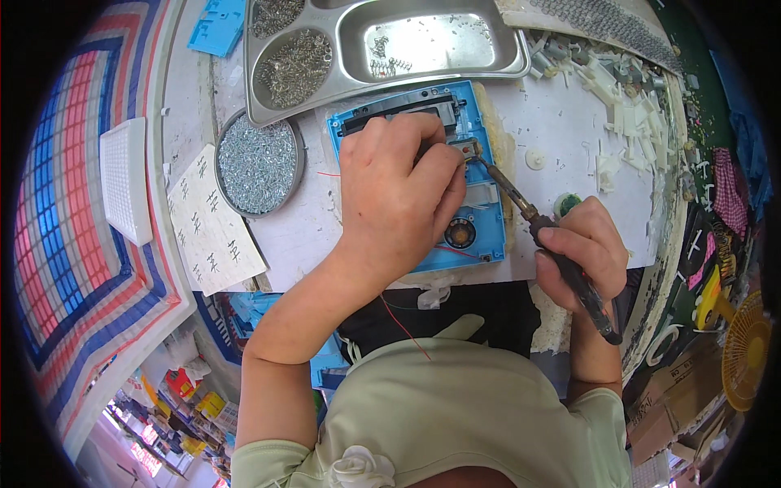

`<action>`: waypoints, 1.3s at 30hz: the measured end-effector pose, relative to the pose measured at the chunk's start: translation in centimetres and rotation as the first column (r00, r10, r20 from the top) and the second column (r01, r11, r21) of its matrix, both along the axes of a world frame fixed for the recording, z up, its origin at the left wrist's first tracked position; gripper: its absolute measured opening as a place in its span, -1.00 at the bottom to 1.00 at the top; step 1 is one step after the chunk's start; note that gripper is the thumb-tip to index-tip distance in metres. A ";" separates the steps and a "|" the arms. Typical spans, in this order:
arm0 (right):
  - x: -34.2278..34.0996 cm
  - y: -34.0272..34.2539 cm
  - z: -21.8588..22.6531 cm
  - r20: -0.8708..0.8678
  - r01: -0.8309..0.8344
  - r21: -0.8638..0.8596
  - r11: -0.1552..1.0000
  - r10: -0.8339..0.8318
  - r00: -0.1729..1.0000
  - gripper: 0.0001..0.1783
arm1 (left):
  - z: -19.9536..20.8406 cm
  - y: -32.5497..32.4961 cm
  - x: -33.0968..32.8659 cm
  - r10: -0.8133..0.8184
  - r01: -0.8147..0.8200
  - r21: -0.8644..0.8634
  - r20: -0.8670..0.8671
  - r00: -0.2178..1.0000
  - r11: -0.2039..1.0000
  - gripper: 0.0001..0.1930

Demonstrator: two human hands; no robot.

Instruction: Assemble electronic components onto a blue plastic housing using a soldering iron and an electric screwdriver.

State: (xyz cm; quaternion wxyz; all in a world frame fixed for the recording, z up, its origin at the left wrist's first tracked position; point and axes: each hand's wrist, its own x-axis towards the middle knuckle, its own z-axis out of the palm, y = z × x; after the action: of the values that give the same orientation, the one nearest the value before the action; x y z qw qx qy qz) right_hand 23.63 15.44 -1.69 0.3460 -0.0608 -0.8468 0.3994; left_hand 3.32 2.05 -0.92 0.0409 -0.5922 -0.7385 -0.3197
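Observation:
A soldering iron (529, 210) with a black handle is gripped in my right hand (590, 248). Its tip touches or nearly touches a small metal part (469, 150) on the right side of a blue plastic casing (488, 211). My left hand (399, 191) lies over the casing with thumb and fingers pinched together beside that part; what they hold is hidden. Inside the casing are a black bar-shaped piece (443, 106), a white piece (482, 195) and a round dark part (460, 233). A thin red wire (404, 328) hangs below my left wrist.
A steel compartment tray (508, 65) with springs stands at the back. Left of the casing are a round dish (299, 154) of small screws and a paper sheet (244, 268). White plastic pieces (622, 118) pile up at right. A white grid tray (126, 183) sits far left.

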 end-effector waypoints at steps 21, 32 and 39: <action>1.7 0.7 -0.2 -0.084 0.038 -0.102 0.994 -0.047 0.995 -0.68 | 0.1 0.0 0.1 0.002 -0.002 0.005 -0.037 0.999 1.000 -0.75; 0.7 1.1 -0.2 -0.110 0.028 -0.088 0.996 -0.037 0.993 -0.69 | 1.0 0.8 -0.3 -0.001 -0.001 0.051 0.038 0.999 0.999 -0.76; -0.1 1.4 0.3 -0.070 0.011 -0.056 0.998 -0.015 0.997 -0.66 | 0.7 0.7 -0.2 -0.018 0.018 -0.017 -0.033 0.999 1.000 -0.76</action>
State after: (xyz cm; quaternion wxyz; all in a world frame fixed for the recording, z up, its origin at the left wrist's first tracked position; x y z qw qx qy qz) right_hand 23.49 16.88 -1.44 0.3761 -0.0618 -0.8224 0.4224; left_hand 3.11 2.77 -0.21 0.0454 -0.6044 -0.7350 -0.3040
